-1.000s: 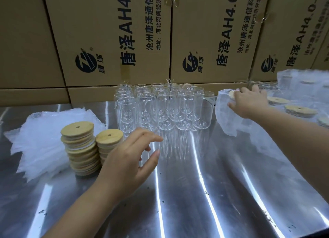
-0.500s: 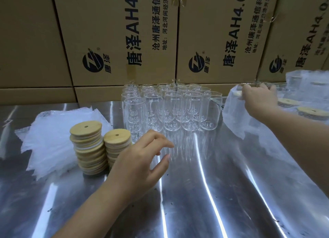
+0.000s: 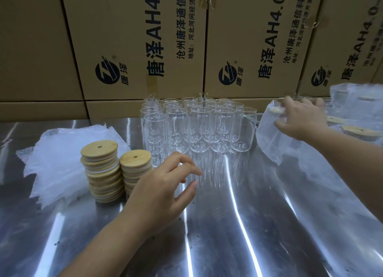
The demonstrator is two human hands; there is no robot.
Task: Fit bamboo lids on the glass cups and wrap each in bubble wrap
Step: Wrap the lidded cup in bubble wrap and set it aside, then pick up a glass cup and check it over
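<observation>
The left hand (image 3: 163,191) hovers over the steel bench (image 3: 248,225) near the middle of the view, fingers loosely spread and lightly curved, holding nothing. Just beside it, at 9 o'clock, stand two stacks of bamboo lids (image 3: 99,168), touching each other, the left stack taller. Further out at 9 o'clock lies a pile of bubble wrap sheets (image 3: 56,162), its edge reaching behind the lids. At 12 o'clock a tight cluster of glass cups (image 3: 199,127) stands upright and lidless against the cardboard boxes (image 3: 134,38).

At 2 o'clock the right hand (image 3: 300,119) lies over the top of a wrapped cup (image 3: 269,139), fingers curled across its bamboo lid and thumb down the side. Motion blur softens it, but it appears to grip the cup. Beyond it, at 3 o'clock, more lidded cups in wrap (image 3: 360,131) sit together.
</observation>
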